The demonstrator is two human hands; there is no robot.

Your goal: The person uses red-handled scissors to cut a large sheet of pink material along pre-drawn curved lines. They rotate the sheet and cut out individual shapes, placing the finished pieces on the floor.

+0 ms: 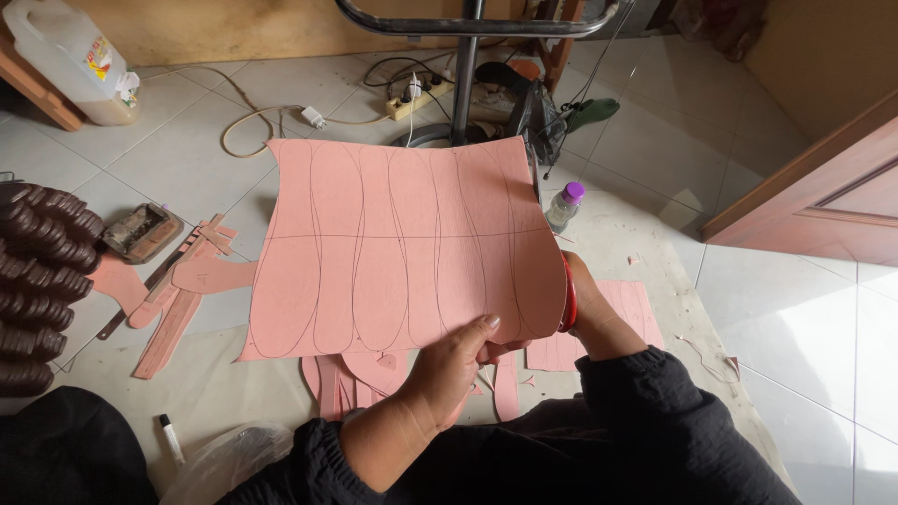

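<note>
black sleeves: lowest part of the frame, both forearms reaching up toward the centre.
left hand (447,367): thumb on top of the pink sheet (402,248), other fingers hidden under it, pinching the sheet's lower edge right of its middle.
right hand (587,309): mostly hidden behind the sheet's lower right corner, closed around something red (568,295) at that edge; what the red thing is cannot be told.
sheet's place: centre of the frame, held up off the floor, fanning up and to the left from both hands.
long axis: drawn pen lines run from lower edge to upper edge, away from the camera; one cross line runs left to right.
nearer hand: the right sits on the corner where the right edge begins; the left holds just beside it.
floor: pink strips (173,309) at left, small bottle with purple cap (564,206) right of the sheet.
</note>
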